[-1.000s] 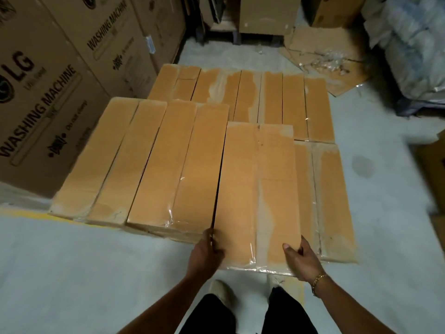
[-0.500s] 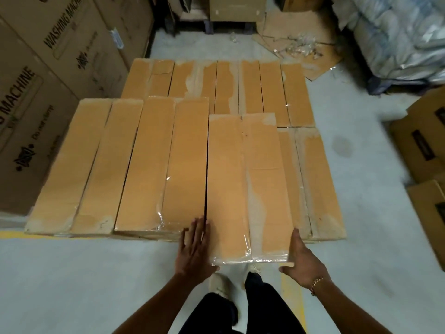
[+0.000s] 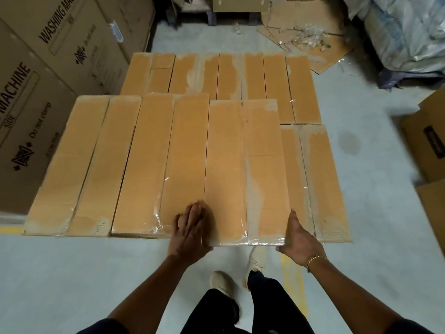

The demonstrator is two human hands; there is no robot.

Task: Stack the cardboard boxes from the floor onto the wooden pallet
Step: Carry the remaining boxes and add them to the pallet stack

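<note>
Your left grip point(image 3: 192, 225) lies flat with the fingers straight and together. It presses down on the near end of the top layer, across the seam between the wrapped cardboard box point(image 3: 240, 165) and its left neighbour point(image 3: 185, 153). Your right grip point(image 3: 297, 239) cups that box's near right corner with the thumb straight up the right side. The fingers seem to run straight along the near end face, though the box edge hides most of them. A gold bracelet point(image 3: 314, 259) sits on that wrist.

The box lies flat as the rightmost of the upper layer, touching its neighbour along its whole left side. Its near end juts slightly past the row. It rests on a lower layer of boxes point(image 3: 322, 177) that shows to its right, with another low row point(image 3: 240, 75) behind.

Tall washing machine cartons point(image 3: 36, 104) stand on the grey floor point(image 3: 72, 273) just left of the stack. Flattened cardboard point(image 3: 313, 44) lies at the far right.
</note>
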